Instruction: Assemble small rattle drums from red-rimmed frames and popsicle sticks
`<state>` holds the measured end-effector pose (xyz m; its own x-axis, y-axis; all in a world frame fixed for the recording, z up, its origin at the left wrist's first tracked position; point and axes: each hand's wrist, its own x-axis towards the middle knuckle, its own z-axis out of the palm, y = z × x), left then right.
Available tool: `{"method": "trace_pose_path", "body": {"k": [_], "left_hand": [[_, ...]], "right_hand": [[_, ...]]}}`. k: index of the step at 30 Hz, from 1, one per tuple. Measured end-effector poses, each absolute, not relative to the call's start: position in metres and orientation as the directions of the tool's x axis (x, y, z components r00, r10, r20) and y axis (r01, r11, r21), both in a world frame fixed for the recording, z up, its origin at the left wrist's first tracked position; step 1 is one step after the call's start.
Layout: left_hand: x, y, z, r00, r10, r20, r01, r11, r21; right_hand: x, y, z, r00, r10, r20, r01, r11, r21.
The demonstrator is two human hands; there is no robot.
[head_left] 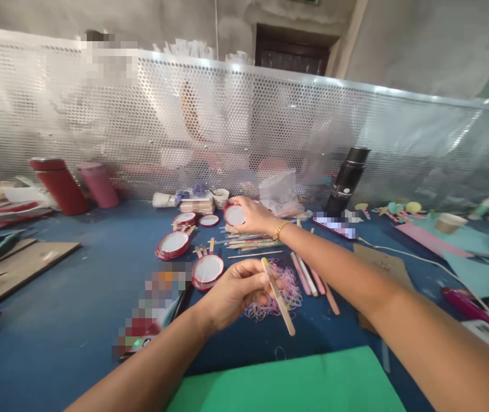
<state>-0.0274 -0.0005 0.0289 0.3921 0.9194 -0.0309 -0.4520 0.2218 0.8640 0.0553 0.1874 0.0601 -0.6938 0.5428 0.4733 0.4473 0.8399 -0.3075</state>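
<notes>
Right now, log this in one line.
left hand: holds yellow-tipped stick | right hand: holds red-rimmed disc | by left hand: rubber bands

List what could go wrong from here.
The left hand holds the wooden stick over the tangled heap of coloured bands; fingers or stick might snag a loop.

The right hand, gripping a red-rimmed white disc, is near the small white cup and could knock it.

The stick's yellow tip might smear if wet; I can't tell.
</notes>
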Motion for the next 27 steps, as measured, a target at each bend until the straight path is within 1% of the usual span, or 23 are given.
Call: {"method": "trace_pose_path", "body": {"k": [1,2,3,4,5,6,7,8,9,10,13,15,16,18,20,22,24,26,27], "left_hand": [[-0.028,0.0,0.03,0.374,0.926,-0.039,-0.443,0.216,0.87],[-0.028,0.001,0.032,0.359,0.932,-0.046,-0.431,0.21,0.878],[-0.029,0.002,0.033,0.341,0.939,-0.048,-0.425,0.2,0.883],[-0.029,0.003,0.035,0.323,0.945,-0.047,-0.42,0.188,0.888],[-0.029,0.004,0.036,0.312,0.949,-0.045,-0.412,0.177,0.894],[-0.03,0.005,0.036,0.294,0.955,-0.04,-0.41,0.164,0.897],[-0.03,0.006,0.037,0.281,0.959,-0.046,-0.403,0.161,0.901],[-0.03,0.007,0.037,0.262,0.964,-0.046,-0.4,0.152,0.904],[-0.03,0.008,0.036,0.253,0.966,-0.046,-0.398,0.147,0.906],[-0.03,0.009,0.036,0.245,0.968,-0.045,-0.398,0.143,0.906],[-0.03,0.011,0.034,0.236,0.971,-0.043,-0.389,0.135,0.911],[-0.03,0.011,0.034,0.23,0.972,-0.041,-0.387,0.13,0.913],[-0.03,0.011,0.035,0.224,0.974,-0.037,-0.387,0.123,0.914],[-0.03,0.011,0.037,0.212,0.977,-0.024,-0.376,0.104,0.921],[-0.031,0.012,0.038,0.192,0.981,-0.006,-0.355,0.075,0.932],[-0.031,0.013,0.039,0.159,0.987,0.007,-0.334,0.047,0.941],[-0.031,0.014,0.038,0.126,0.992,0.001,-0.306,0.038,0.951],[-0.03,0.014,0.037,0.09,0.996,-0.015,-0.262,0.039,0.964],[-0.029,0.015,0.037,0.071,0.997,-0.024,-0.235,0.04,0.971]], "right_hand": [[0.072,0.18,0.062,-0.662,0.544,0.515,0.407,0.838,-0.363],[0.089,0.171,0.062,-0.613,0.577,0.54,0.374,0.814,-0.445],[0.105,0.161,0.062,-0.547,0.642,0.537,0.33,0.755,-0.567],[0.12,0.151,0.06,-0.477,0.729,0.49,0.256,0.649,-0.716],[0.134,0.14,0.057,-0.429,0.813,0.392,0.137,0.488,-0.862],[0.146,0.13,0.054,-0.413,0.871,0.266,0.001,0.293,-0.956],[0.157,0.119,0.052,-0.416,0.895,0.16,-0.116,0.123,-0.986],[0.166,0.11,0.05,-0.412,0.903,0.117,-0.174,0.048,-0.984],[0.174,0.102,0.048,-0.401,0.911,0.098,-0.216,0.01,-0.976],[0.18,0.094,0.047,-0.382,0.919,0.1,-0.239,0.006,-0.971],[0.192,0.075,0.047,-0.321,0.938,0.133,-0.284,0.039,-0.958],[0.195,0.062,0.046,-0.28,0.943,0.177,-0.269,0.1,-0.958],[0.196,0.056,0.044,-0.261,0.942,0.213,-0.23,0.154,-0.961],[0.198,0.041,0.038,-0.214,0.915,0.341,-0.096,0.327,-0.94],[0.199,0.026,0.031,-0.178,0.846,0.502,0.076,0.521,-0.85],[0.2,0.012,0.025,-0.177,0.748,0.64,0.205,0.664,-0.719],[0.201,0.002,0.022,-0.233,0.661,0.714,0.295,0.747,-0.595],[0.201,-0.003,0.02,-0.294,0.619,0.728,0.338,0.78,-0.527],[0.2,-0.005,0.018,-0.317,0.613,0.724,0.349,0.785,-0.512]]}}
